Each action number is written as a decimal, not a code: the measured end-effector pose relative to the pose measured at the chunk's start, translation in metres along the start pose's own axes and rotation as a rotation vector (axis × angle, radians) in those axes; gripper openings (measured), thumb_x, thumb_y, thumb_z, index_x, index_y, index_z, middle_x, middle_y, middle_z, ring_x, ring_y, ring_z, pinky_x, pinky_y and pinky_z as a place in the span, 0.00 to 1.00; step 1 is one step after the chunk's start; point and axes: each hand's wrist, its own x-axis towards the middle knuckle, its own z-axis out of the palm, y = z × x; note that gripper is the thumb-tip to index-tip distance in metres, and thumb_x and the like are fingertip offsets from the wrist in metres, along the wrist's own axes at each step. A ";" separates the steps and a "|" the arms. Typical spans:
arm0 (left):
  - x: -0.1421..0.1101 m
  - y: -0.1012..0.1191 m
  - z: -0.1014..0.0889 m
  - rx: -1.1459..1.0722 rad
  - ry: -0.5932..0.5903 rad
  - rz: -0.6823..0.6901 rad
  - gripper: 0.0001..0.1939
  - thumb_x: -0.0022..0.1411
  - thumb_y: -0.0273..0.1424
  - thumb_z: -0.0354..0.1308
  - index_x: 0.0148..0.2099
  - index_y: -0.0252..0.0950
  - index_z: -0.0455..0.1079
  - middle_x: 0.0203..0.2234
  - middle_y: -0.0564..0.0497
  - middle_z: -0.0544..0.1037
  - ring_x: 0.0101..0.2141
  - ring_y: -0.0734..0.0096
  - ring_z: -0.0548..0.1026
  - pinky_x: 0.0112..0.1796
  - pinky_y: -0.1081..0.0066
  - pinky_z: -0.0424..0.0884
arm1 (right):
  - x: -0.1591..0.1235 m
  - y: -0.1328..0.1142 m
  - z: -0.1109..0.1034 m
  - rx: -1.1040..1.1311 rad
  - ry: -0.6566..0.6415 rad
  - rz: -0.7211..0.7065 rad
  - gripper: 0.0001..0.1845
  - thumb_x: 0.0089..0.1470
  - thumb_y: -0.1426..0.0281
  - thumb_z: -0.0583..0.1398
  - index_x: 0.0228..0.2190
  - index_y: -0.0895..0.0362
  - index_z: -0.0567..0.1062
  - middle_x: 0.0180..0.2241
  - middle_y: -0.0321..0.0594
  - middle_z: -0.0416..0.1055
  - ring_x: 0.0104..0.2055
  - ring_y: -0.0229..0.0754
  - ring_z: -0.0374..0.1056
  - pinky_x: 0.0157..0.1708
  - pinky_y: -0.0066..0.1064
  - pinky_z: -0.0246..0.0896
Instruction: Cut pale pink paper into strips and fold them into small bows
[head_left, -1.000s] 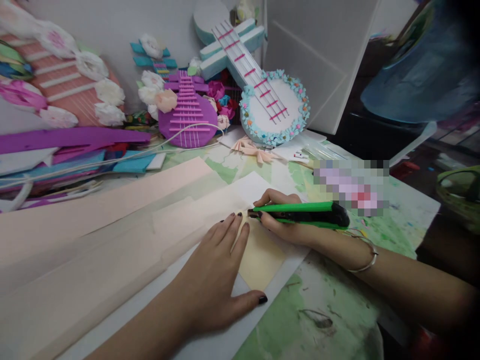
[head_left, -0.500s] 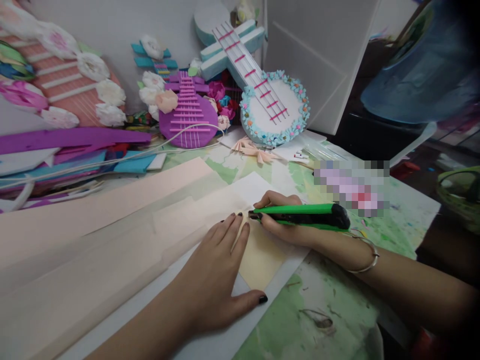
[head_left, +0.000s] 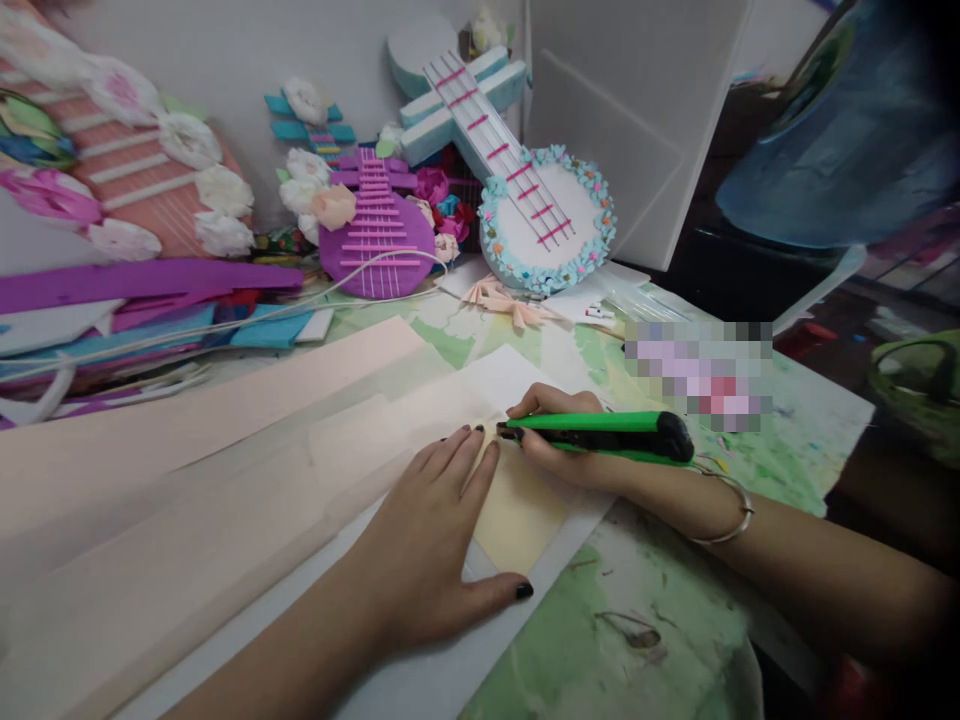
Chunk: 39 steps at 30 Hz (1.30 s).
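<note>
The left hand (head_left: 431, 555) is laid flat, palm down, with its fingers extended and its thumb spread to the side; nothing is gripped by it. By this hand, a yellow sheet (head_left: 521, 510) is pressed at its far corner and its left side. The yellow sheet is placed between the two hands, on top of a larger white sheet (head_left: 506, 375).

In the right hand (head_left: 577, 465), a green cutter (head_left: 600, 422) is gripped with closed fingers. Its front end is pointed toward the left fingertips and is held just beside them, over the far corner of the yellow sheet. Whether the paper is touched by the blade cannot be told.

To the left of the left hand, a long translucent sheet (head_left: 225, 530) and a pink sheet (head_left: 330, 375) are spread. Beyond both hands, a purple string instrument model (head_left: 409, 235) and a blue-and-white one (head_left: 525, 220) are seen. Under the papers, a green-patterned table surface (head_left: 585, 640) is partly covered.
</note>
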 end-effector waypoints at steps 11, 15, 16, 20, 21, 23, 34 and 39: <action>0.000 -0.001 0.000 -0.001 -0.003 0.001 0.51 0.55 0.58 0.51 0.68 0.26 0.45 0.65 0.34 0.50 0.63 0.44 0.49 0.59 0.49 0.52 | -0.001 0.003 0.002 0.002 0.027 -0.027 0.07 0.46 0.68 0.56 0.30 0.54 0.71 0.19 0.31 0.69 0.19 0.33 0.59 0.25 0.26 0.53; 0.000 -0.001 0.000 -0.003 0.003 0.003 0.50 0.55 0.58 0.51 0.68 0.26 0.46 0.65 0.34 0.51 0.63 0.43 0.50 0.59 0.49 0.52 | -0.002 0.002 0.001 -0.006 0.020 -0.005 0.08 0.45 0.67 0.56 0.30 0.55 0.72 0.18 0.31 0.68 0.19 0.33 0.59 0.24 0.26 0.54; -0.001 -0.001 0.001 -0.006 0.017 0.005 0.50 0.55 0.58 0.50 0.68 0.27 0.46 0.65 0.34 0.51 0.63 0.43 0.50 0.60 0.50 0.51 | -0.002 0.001 0.000 -0.012 0.021 0.011 0.08 0.45 0.67 0.56 0.30 0.55 0.72 0.18 0.31 0.68 0.19 0.33 0.59 0.24 0.26 0.53; -0.002 -0.001 0.004 -0.004 0.049 0.011 0.50 0.55 0.58 0.50 0.68 0.28 0.45 0.65 0.35 0.50 0.63 0.44 0.49 0.60 0.50 0.51 | -0.002 0.001 -0.001 -0.009 0.019 0.032 0.08 0.45 0.67 0.56 0.30 0.55 0.72 0.19 0.32 0.69 0.19 0.34 0.59 0.23 0.26 0.53; -0.002 -0.001 0.004 0.000 0.045 0.012 0.50 0.55 0.58 0.50 0.68 0.28 0.45 0.65 0.35 0.50 0.63 0.44 0.49 0.60 0.50 0.51 | -0.002 0.001 -0.001 -0.001 0.021 0.027 0.08 0.45 0.66 0.56 0.30 0.55 0.72 0.19 0.32 0.69 0.19 0.33 0.59 0.23 0.26 0.53; -0.002 -0.001 0.004 0.008 0.034 0.012 0.50 0.55 0.58 0.50 0.68 0.27 0.45 0.65 0.35 0.50 0.63 0.44 0.49 0.60 0.50 0.51 | -0.002 0.002 0.000 0.011 0.015 0.021 0.09 0.45 0.66 0.56 0.30 0.55 0.72 0.18 0.32 0.68 0.18 0.33 0.58 0.23 0.26 0.53; 0.000 -0.001 0.002 0.016 0.014 0.013 0.50 0.55 0.57 0.51 0.67 0.26 0.47 0.64 0.33 0.51 0.63 0.43 0.50 0.59 0.50 0.52 | -0.002 -0.002 -0.001 0.020 -0.004 0.004 0.04 0.47 0.67 0.58 0.28 0.54 0.69 0.19 0.30 0.69 0.19 0.33 0.60 0.25 0.25 0.54; -0.001 -0.001 0.003 0.005 0.040 0.021 0.49 0.55 0.57 0.50 0.67 0.26 0.48 0.64 0.33 0.53 0.63 0.43 0.50 0.60 0.50 0.52 | 0.001 -0.007 -0.011 -0.043 -0.098 -0.034 0.05 0.49 0.69 0.58 0.31 0.54 0.69 0.20 0.29 0.69 0.21 0.32 0.61 0.27 0.24 0.54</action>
